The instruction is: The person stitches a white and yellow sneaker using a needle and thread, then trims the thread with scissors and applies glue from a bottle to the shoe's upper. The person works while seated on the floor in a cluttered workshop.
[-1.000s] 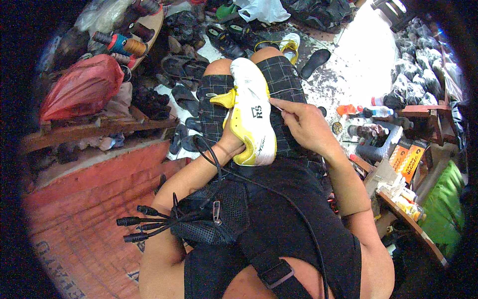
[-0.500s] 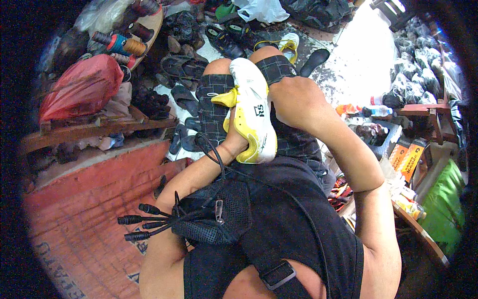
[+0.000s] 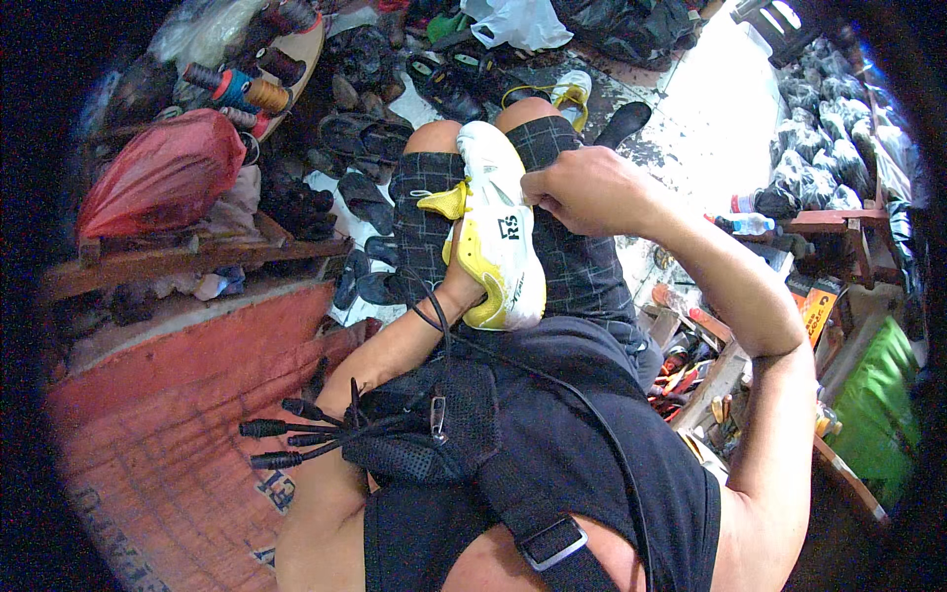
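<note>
A white and yellow sneaker (image 3: 508,242) lies tilted over my thighs, its toe pointing away from me and its yellow tongue sticking out to the left. My left hand (image 3: 462,288) reaches into the shoe's opening and holds it from inside; the fingers are hidden there. At the right edge of the shoe, near the forefoot, my right hand (image 3: 572,189) is closed with thumb and fingers pinched together. Whatever is in that pinch is too small to make out.
A second yellow and white shoe (image 3: 572,91) and a dark insole (image 3: 623,123) lie beyond my knees. Thread spools (image 3: 242,89) stand at the far left, above a red plastic bag (image 3: 168,168). On the right are a bottle (image 3: 747,224) and a wooden tool box (image 3: 705,390).
My right hand has turned, showing its pinched fingers, and its elbow has swung outward to the right. The sneaker has shifted only slightly, with my left hand still inside.
</note>
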Motion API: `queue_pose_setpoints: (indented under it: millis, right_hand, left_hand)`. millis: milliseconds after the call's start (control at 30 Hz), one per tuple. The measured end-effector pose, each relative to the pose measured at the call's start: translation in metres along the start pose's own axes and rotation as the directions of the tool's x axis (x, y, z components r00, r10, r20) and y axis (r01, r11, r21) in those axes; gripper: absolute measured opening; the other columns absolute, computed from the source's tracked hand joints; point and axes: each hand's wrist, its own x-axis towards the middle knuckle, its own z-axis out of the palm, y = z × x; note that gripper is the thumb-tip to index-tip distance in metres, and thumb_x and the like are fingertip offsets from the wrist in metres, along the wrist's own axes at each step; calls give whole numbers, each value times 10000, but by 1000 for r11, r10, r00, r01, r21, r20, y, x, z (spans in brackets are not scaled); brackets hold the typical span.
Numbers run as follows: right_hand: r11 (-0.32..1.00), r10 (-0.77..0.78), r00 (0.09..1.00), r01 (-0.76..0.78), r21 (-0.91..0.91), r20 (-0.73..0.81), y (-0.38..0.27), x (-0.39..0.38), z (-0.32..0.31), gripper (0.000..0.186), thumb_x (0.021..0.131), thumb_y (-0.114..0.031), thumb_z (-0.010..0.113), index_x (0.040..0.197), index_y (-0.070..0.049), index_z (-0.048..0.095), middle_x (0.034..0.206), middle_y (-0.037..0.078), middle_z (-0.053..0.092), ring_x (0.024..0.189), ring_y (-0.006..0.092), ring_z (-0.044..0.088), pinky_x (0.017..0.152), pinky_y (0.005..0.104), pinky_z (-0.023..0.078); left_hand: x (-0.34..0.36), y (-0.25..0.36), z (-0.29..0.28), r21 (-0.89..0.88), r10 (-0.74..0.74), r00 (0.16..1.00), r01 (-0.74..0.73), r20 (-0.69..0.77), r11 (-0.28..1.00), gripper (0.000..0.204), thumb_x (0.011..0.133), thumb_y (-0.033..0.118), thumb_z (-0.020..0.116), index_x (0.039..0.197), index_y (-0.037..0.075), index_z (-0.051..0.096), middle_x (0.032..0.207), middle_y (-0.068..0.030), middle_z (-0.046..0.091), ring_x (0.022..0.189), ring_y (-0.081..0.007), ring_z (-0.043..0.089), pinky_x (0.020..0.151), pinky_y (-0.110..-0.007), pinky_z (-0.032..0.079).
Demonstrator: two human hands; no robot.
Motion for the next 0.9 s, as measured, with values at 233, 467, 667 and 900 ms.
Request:
queue_pose_setpoints:
  millis: [233,467,667,900]
  right_hand:
    - [997,59,998,-58,59,-25,-14,-4,2,140,977,-189,590,1006,-64,534,736,201,649,728,442,671,646,539,517]
    - [996,47,987,-58,-65,-151,-15,-12,9,319,1014,-332,574,943,-21,569,855,150,696,871,349,721,765,468,550]
    - [901,420,896,-393,-185,144,25,-28,-3,996,594,-1003,590,636,-16,718,622,167,679,664,348,732,648,467,581]
    - [947,293,927,-316,66,232,38,-26,-15,896,518,-918,741,694,-39,724,621,128,668,682,335,718,660,456,561]
  left_hand:
    - [-5,27,24,-7,-5,1000,5,-9,1000,376,1086,268,521,1413,82,528,1214,-78,680,1055,-207,704,915,-379,615]
    - [-28,90,30,850,85,991,40,-100,526,182,956,42,674,1113,-30,731,1044,-70,782,936,-125,720,850,-301,577]
    - [-55,98,24,837,171,964,81,-204,541,167,977,126,695,1002,-36,729,767,-30,734,665,-37,635,604,-216,494]
    - [-73,87,15,816,314,902,67,-295,574,182,956,86,749,845,-4,637,702,19,618,675,-25,528,579,-225,419]
